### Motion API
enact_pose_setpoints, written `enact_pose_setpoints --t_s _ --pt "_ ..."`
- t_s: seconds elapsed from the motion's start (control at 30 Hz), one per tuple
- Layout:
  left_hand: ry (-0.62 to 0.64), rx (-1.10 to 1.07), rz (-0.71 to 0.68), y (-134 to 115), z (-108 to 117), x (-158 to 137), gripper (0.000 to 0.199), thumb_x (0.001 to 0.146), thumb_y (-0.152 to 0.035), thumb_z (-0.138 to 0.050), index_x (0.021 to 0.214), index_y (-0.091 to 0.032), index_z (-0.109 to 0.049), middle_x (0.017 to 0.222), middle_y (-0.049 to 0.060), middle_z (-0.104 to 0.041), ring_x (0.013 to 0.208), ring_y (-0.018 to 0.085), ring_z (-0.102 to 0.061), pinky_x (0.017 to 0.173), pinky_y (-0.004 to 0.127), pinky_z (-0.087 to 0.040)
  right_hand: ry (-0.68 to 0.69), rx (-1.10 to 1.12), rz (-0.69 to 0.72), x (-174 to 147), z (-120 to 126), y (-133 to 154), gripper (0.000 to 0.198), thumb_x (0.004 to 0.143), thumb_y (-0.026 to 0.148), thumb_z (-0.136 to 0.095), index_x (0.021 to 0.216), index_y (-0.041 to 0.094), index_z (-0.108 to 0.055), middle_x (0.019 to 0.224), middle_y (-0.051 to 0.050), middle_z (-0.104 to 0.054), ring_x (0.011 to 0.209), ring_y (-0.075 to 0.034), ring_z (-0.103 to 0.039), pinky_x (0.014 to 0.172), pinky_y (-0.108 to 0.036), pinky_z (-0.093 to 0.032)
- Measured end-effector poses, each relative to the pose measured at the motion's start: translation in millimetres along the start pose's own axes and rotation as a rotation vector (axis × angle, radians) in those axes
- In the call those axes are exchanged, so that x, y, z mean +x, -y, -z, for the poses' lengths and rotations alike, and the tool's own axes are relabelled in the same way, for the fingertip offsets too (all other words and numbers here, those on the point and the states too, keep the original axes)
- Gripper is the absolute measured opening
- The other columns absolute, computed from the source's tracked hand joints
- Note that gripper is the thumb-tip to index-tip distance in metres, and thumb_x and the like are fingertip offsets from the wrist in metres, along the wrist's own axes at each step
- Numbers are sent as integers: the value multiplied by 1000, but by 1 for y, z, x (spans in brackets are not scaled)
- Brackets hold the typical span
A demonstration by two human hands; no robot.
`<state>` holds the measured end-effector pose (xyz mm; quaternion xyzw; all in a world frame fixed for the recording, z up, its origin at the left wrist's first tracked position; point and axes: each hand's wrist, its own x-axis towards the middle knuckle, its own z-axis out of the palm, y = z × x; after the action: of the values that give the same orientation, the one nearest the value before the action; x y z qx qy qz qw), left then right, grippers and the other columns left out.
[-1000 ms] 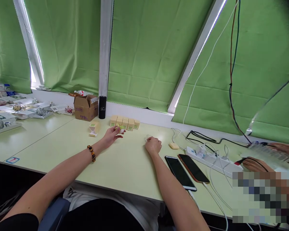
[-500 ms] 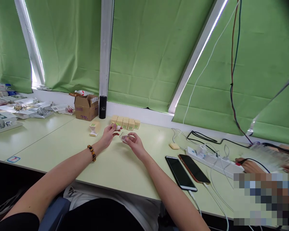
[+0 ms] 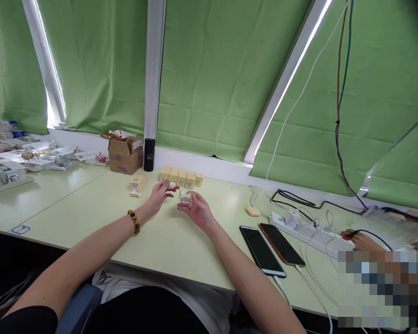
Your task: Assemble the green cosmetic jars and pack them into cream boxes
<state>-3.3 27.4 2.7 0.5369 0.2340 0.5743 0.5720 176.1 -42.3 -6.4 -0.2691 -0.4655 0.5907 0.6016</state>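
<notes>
Over the table, my left hand (image 3: 158,196) is closed on a small white rounded piece (image 3: 172,185) with a bit of green by the fingertips. Its exact kind is too small to make out. My right hand (image 3: 201,212) grips a small clear container (image 3: 186,197) at its right side, the palm turned partly up. A short gap separates the two held things. Just behind my hands stands a row of several small cream boxes (image 3: 181,178) with green labels. Left of my left hand is another cream carton (image 3: 137,185), opened out at its lower part.
A cardboard box (image 3: 125,155) and a black tumbler (image 3: 149,155) stand at the back. Two phones (image 3: 263,250) (image 3: 282,245) and a power strip (image 3: 310,234) with cables lie at right. A co-worker's hand (image 3: 365,241) is at far right. Packaged items (image 3: 10,178) fill the left.
My right hand has turned its palm upward, tilting the clear container more upright. My left hand still holds the white piece and has turned slightly.
</notes>
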Motion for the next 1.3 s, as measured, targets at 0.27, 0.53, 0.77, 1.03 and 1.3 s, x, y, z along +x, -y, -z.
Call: enact_pose_setpoints --t_s 0.27,0.53,0.77,1.03,1.3 --pt "20 -38 -3 -1 0 -2 50 86 -65 -68 91 -15 -61 105 16 -75 100 25 -68 74 33 -50 -200 -492 318 1 4 -6 57 70 31 -86 120 27 -58 113 -5 -66 98 -21 -65 82 -38 -59" --pt "108 -45 -30 0 1 -4 44 88 -61 -68 88 -18 -56 104 12 -74 108 26 -68 76 32 -50 -108 -876 511 -9 -7 -11 64 80 23 -76 139 31 -52 122 -7 -68 117 -27 -63 103 -51 -51" --pt "232 30 -84 3 -2 -6 43 88 -62 -66 93 -19 -61 105 10 -74 106 24 -67 85 34 -48 -116 -472 258 -1 -6 -15 69 75 36 -85 130 30 -44 107 -4 -75 102 -23 -73 95 -46 -59" --pt "301 47 -60 -2 -4 -10 48 86 -62 -68 109 -20 -67 114 12 -75 104 27 -68 90 39 -50 -45 -247 180 1 -2 -15 67 76 47 -86 126 29 -44 99 -5 -80 89 -23 -77 90 -48 -62" --pt "335 51 -32 1 -4 -10 52 84 -63 -70 113 -21 -65 118 13 -74 104 28 -68 85 37 -51 -32 -168 160 0 -5 -15 70 75 48 -87 126 29 -43 94 -3 -80 85 -25 -79 97 -55 -59"
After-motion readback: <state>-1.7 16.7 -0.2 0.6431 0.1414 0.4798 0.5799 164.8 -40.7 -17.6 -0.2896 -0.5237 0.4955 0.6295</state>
